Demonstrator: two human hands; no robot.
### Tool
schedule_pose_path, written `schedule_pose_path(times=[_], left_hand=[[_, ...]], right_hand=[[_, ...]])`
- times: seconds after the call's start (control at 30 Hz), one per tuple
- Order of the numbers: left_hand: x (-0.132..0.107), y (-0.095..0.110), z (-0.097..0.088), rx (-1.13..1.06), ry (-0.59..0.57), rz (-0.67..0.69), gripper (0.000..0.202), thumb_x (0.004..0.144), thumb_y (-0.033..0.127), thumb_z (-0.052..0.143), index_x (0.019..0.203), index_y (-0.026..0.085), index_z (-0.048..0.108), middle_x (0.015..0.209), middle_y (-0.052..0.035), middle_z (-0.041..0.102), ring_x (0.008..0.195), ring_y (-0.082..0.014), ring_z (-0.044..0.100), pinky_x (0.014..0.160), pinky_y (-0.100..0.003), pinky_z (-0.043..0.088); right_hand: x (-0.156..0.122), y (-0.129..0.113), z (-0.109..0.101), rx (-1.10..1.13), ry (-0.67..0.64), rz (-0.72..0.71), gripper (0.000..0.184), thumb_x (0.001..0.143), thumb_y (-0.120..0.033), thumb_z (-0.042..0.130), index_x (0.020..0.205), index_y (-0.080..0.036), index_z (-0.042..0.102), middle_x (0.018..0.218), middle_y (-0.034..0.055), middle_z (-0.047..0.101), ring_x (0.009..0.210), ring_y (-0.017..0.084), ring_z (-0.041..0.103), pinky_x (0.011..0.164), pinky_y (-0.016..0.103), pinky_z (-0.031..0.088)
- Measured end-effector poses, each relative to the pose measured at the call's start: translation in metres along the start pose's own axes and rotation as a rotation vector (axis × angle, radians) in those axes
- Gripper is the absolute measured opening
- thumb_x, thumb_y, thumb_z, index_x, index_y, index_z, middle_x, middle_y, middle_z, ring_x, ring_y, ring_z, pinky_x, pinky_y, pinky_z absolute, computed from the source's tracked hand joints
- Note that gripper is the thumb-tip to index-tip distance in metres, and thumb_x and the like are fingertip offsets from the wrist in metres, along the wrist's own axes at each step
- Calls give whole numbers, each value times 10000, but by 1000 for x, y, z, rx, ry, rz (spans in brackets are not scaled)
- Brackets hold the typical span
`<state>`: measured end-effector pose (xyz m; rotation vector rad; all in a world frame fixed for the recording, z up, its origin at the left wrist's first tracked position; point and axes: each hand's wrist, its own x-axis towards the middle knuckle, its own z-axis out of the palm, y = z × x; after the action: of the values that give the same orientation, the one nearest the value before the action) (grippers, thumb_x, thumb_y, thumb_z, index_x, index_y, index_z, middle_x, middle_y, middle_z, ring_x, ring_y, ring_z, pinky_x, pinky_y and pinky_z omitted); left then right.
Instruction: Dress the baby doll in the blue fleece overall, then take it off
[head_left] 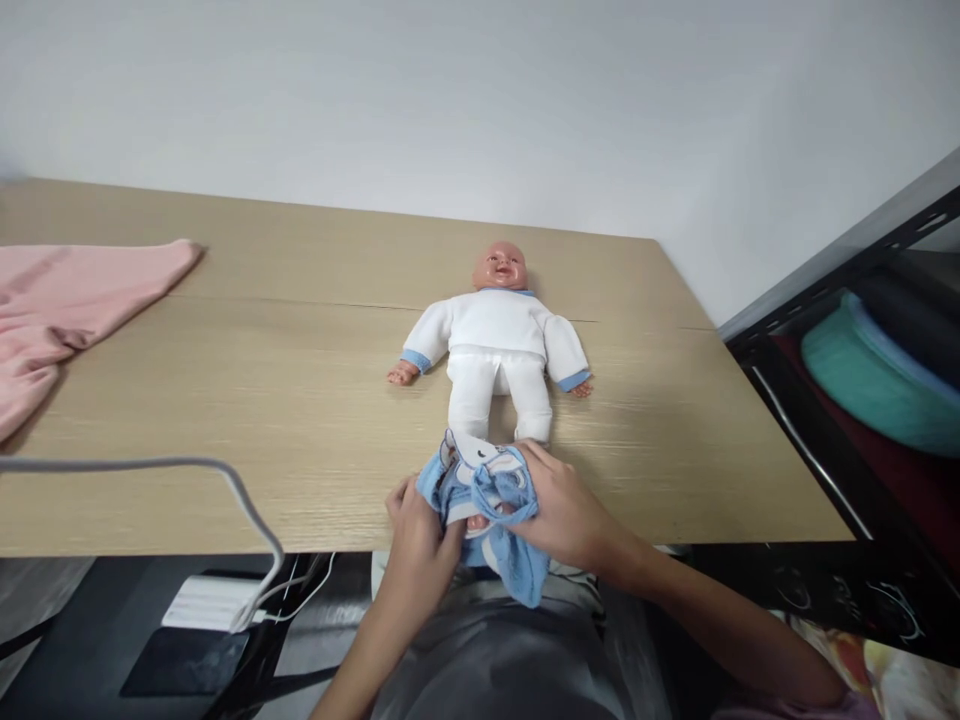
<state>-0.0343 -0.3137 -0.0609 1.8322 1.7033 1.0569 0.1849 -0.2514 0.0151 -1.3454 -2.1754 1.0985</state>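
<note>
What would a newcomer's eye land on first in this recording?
Probably the doll in white, lying on its back on the table. At its feet, the left hand and right hand hold a blue garment. A pink cloth lies at the left.

Both hands gripping, right one slightly farther forward

So your bare left hand (418,530) has its fingers bent at the knuckles, thumb angled forward and inward. Your bare right hand (559,505) shows its back, fingers pointing forward and inward, also closed in a grip; can't really make out that thumb, tbh. There's a gap between the two hands. Your bare left forearm (367,640) comes up steeply from the bottom of your view, while your bare right forearm (697,585) slants in flatter from the lower right.
</note>
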Motion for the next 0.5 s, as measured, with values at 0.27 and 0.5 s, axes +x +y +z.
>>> schedule_pose_path(times=[0.27,0.5], left_hand=[[14,-8,3,-290,50,1,303,1080,284,602,1363,210,681,1342,-145,776,1296,-330,734,1135,-496,567],[33,-15,-8,-283,-1,97,226,1059,291,593,1214,208,736,1194,-127,796,1130,-315,755,1072,-487,602]], right_hand=[[6,7,-1,136,117,-30,357,836,-389,907,1031,-244,644,1027,34,744,960,269,744,827,368,539],[20,26,-2,85,142,-230,375,842,-382,906,1085,-243,656,1022,43,773,895,257,746,803,359,558]])
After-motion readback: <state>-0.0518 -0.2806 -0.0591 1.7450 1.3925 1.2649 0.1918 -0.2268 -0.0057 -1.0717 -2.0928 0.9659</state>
